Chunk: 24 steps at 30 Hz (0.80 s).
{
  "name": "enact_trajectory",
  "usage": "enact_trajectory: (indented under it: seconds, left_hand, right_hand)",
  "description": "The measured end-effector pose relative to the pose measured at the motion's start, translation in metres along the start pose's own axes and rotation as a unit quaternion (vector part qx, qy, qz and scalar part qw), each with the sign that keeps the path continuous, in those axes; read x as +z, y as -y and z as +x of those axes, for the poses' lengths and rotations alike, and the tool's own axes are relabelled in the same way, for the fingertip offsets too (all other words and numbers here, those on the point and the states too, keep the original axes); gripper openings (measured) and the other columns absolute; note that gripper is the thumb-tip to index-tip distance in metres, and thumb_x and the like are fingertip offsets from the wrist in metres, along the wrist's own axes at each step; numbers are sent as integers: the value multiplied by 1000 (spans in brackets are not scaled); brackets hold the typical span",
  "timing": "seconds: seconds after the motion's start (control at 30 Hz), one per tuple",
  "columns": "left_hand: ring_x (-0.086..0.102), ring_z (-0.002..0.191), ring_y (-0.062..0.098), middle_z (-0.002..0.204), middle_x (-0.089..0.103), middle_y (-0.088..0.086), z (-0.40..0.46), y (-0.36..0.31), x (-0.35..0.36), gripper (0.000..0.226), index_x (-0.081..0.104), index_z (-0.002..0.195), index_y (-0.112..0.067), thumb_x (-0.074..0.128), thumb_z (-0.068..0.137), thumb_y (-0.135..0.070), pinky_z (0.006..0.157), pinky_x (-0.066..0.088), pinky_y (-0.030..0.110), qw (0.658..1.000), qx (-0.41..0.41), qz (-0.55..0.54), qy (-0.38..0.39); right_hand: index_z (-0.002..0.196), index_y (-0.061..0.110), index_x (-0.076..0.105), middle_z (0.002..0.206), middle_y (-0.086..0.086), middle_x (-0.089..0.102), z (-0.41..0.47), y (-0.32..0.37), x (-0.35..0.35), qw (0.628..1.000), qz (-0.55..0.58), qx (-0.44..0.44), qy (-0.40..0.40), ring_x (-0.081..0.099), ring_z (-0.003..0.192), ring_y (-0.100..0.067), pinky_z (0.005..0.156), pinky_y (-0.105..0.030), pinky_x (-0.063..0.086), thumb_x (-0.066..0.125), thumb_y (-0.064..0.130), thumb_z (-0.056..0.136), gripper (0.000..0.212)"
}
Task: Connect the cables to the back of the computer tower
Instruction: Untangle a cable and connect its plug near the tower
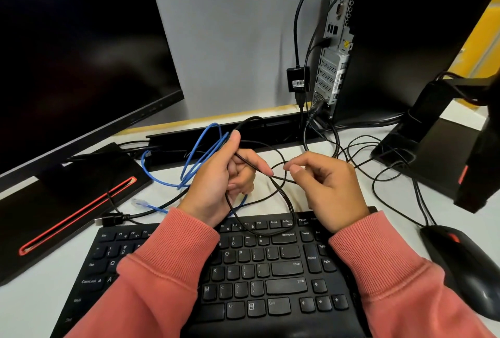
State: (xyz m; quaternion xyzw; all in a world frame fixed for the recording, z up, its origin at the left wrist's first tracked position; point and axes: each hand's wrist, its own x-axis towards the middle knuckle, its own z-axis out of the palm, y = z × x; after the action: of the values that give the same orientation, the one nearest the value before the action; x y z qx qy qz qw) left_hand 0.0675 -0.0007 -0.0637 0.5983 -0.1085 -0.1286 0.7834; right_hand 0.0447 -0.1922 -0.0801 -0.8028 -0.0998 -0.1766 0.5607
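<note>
The computer tower stands at the back right, its rear port panel facing left with a few black cables plugged in. Above the keyboard, my left hand grips a bundle of blue network cable together with a thin black cable. My right hand pinches that black cable between thumb and fingers just right of the left hand. The black cable loops down over the keyboard's top row. A clear network plug and a black connector lie loose on the desk at the left.
A black keyboard lies under my forearms. A black mouse sits at the right. A monitor and its red-trimmed base fill the left. A second monitor stand is at the right. A black adapter box hangs beside the tower. Loose cables cross the desk behind my hands.
</note>
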Motion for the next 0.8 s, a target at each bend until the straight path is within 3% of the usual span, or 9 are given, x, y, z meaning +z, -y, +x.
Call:
enact_trajectory:
  seconds: [0.17,0.33,0.43,0.53,0.8]
  left_hand:
    - [11,48,19,40,18,-1,-1,0,0,80,73,75,4,29,104,-56,54,25,29,1000,-20,10,9]
    - [7,52,24,42,11,3,-3,-2,0,83,74,71,6,29,100,-57,63,14,40,997,-44,28,56]
    - [6,53,25,43,11,3,-7,-3,2,75,71,65,6,30,97,-48,66,13,43,996,-46,33,71]
    - [8,53,24,42,14,0,-9,-4,3,69,68,61,5,31,93,-44,66,15,44,995,-50,45,68]
    - [7,55,25,44,11,2,-6,0,0,70,71,68,7,28,99,-39,63,14,41,994,-53,49,81]
  right_hand:
    - [83,21,76,46,7,43,-1,1,0,1000,-6,-1,13,40,47,-9,54,-24,38,68,16,93,14]
    - [88,24,76,48,4,45,0,0,0,999,11,5,32,43,48,-13,54,-26,39,62,30,89,15]
    - [94,27,75,52,-3,49,-1,0,0,999,-6,-3,40,47,50,-14,57,-28,44,65,21,91,12]
    - [98,28,74,53,2,45,-1,-1,-1,999,-13,-1,46,44,52,-11,59,-27,41,68,14,92,17]
    - [102,28,72,52,7,39,-1,2,-1,998,-31,-4,51,39,51,-7,57,-18,36,67,14,93,17]
